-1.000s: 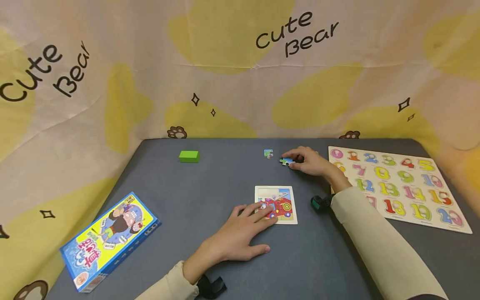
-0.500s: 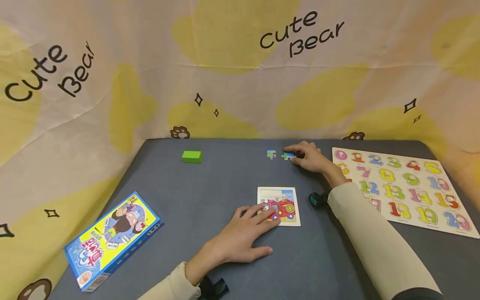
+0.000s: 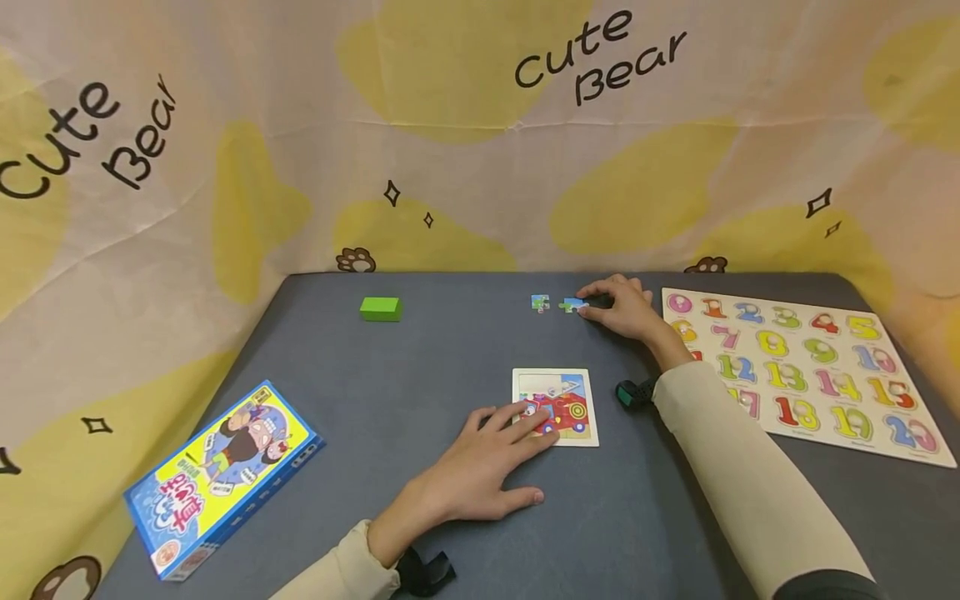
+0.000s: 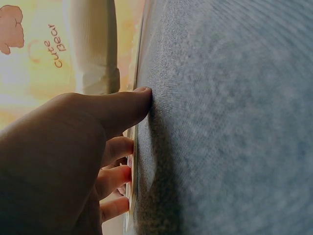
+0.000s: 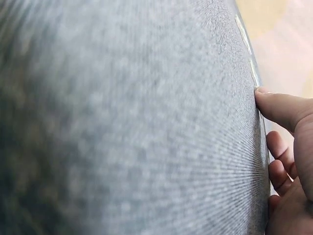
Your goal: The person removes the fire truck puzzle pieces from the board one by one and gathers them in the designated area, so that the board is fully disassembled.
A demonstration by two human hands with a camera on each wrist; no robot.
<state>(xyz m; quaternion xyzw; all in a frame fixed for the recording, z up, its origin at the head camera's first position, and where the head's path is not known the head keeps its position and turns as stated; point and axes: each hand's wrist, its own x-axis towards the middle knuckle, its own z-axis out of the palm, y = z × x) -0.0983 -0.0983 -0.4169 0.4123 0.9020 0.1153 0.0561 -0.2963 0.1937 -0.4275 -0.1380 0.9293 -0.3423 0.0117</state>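
Observation:
My left hand (image 3: 491,467) lies spread over a small white-framed jigsaw puzzle (image 3: 573,425) with a red vehicle picture, its fingertips resting on the lower left part. In the left wrist view, the thumb (image 4: 122,107) touches the table beside the frame. At the back, my right hand (image 3: 622,310) holds a blue and green puzzle piece (image 3: 572,305) between thumb and forefinger, low at the tabletop. A second puzzle piece (image 3: 540,303) lies just left of it, apart. In the right wrist view, the thumb (image 5: 279,105) meets the end of a piece seen edge-on.
A green block (image 3: 381,309) stands at the back left of the grey table (image 3: 420,375). On the left lies a blue and yellow box (image 3: 225,479). A large number board (image 3: 810,375) lies at the right, partly under the right forearm. A printed cloth (image 3: 450,167) hangs behind.
The puzzle piece under my right hand has gone from tilted to flat and sits near the second piece. The left hand stays on the jigsaw puzzle. The head view shifts slightly.

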